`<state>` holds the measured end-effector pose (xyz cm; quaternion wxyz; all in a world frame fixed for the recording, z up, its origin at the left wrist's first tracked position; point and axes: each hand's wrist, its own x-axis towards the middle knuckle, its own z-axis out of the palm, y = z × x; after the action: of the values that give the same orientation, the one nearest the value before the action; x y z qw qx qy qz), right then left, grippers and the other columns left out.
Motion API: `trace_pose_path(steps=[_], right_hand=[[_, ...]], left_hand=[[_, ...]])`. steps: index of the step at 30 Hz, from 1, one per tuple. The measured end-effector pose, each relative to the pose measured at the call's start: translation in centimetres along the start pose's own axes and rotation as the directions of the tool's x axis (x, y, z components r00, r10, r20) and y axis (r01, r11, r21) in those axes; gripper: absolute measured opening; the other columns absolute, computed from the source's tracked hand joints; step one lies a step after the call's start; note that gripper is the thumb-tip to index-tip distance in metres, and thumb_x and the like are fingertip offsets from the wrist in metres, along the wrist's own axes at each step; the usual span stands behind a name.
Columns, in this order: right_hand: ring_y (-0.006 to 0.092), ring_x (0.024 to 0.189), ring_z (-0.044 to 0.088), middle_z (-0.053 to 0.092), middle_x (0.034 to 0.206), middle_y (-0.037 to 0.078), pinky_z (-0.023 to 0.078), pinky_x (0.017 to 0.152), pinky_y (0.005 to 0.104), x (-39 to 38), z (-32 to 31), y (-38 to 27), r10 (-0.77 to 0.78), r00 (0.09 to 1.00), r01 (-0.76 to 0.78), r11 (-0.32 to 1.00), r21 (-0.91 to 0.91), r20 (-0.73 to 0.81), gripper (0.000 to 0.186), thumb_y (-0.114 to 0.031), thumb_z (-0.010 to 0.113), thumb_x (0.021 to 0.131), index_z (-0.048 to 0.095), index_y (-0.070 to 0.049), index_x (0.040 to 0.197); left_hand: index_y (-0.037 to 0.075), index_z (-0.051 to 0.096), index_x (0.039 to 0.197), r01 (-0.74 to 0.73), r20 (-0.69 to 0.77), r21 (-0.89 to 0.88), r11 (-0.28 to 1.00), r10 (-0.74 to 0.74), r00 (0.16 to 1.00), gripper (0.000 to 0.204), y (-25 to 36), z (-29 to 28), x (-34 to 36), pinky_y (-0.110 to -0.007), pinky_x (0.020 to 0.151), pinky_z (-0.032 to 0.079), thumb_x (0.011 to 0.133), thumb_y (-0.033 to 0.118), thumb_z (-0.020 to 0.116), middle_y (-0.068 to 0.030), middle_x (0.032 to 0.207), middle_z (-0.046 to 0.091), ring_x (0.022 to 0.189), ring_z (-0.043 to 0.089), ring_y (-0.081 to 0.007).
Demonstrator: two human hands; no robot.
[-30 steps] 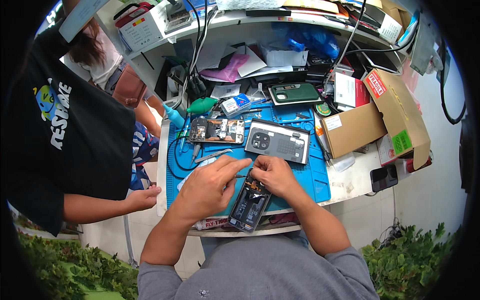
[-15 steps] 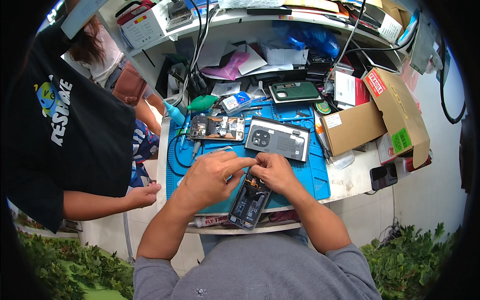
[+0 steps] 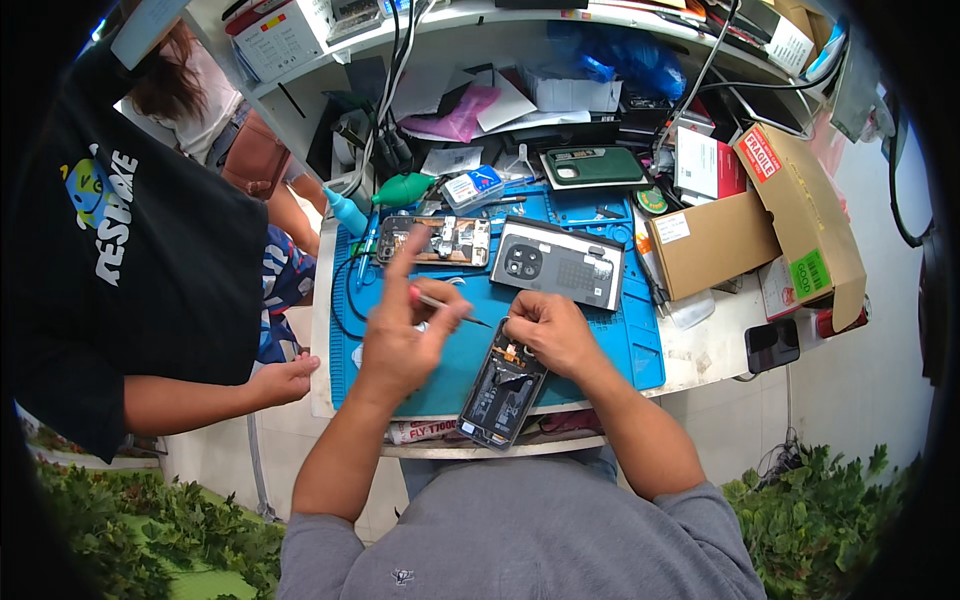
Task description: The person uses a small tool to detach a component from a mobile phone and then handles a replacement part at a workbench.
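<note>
An opened phone (image 3: 500, 392), its dark battery and orange flex cable showing, is tilted over the mat's front edge. My right hand (image 3: 552, 335) is closed at its upper end, fingertips pinching the top edge; whatever else they hold is hidden. My left hand (image 3: 395, 350), slightly blurred, grips a slim screwdriver (image 3: 440, 303) with a red end between thumb and fingers. Its dark tip points right, toward the phone's top and apart from it. The left index finger points up and away. Beyond lie another opened phone (image 3: 450, 242) and a grey back cover with cameras (image 3: 555, 268).
A blue repair mat (image 3: 640, 350) covers the bench. Behind are a green air blower (image 3: 403, 189), a small blue-lidded box (image 3: 473, 188) and a green phone case (image 3: 596, 168). Cardboard boxes (image 3: 712, 250) and a dark phone (image 3: 772, 346) stand right. A person's hand (image 3: 285, 380) rests near the left edge.
My left hand has drawn back left from the phone's top, and the screwdriver now shows in it. The right hand stays at the phone's upper end.
</note>
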<state>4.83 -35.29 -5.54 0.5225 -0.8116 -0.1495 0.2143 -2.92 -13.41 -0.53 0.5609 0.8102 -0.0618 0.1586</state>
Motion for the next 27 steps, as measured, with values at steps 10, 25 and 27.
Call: trace_pose_path(steps=[10,25,27], right_hand=[[0.0084,0.068,0.058,0.066,0.072,0.002,0.044,0.061,0.0295,0.3,-0.1,0.5,0.034,0.999,-0.037,0.995,0.092,0.041,0.019,-0.016,0.073,0.091,0.071,0.003,0.089],[0.0209,0.068,0.067,0.071,0.073,0.013,0.052,0.067,0.0379,0.4,0.2,1.3,0.012,0.999,-0.017,0.990,0.139,0.036,0.029,-0.028,0.073,0.088,0.075,0.002,0.089],[0.0211,0.068,0.067,0.071,0.073,0.013,0.052,0.067,0.0381,0.5,0.2,1.3,-0.013,1.000,0.010,0.992,0.127,0.025,0.029,-0.028,0.073,0.088,0.075,0.002,0.089]], left_hand=[[0.005,0.021,0.177,0.078,-0.079,0.262,0.962,-0.059,0.995,0.093,-1.6,-0.4,-1.3,-0.031,0.081,0.061,0.104,0.002,0.078,-0.0059,0.093,0.075,0.081,0.073,-0.0138],[0.014,0.010,0.179,0.184,-0.212,-0.077,0.980,-0.196,0.957,0.101,-4.7,3.1,-0.2,-0.030,0.064,0.068,0.104,-0.001,0.076,-0.0110,0.100,0.075,0.077,0.078,-0.0175],[0.013,0.012,0.178,0.177,-0.207,-0.070,0.982,-0.188,0.960,0.099,-4.9,3.3,-0.2,-0.030,0.064,0.068,0.104,-0.001,0.076,-0.0109,0.100,0.075,0.077,0.079,-0.0176]])
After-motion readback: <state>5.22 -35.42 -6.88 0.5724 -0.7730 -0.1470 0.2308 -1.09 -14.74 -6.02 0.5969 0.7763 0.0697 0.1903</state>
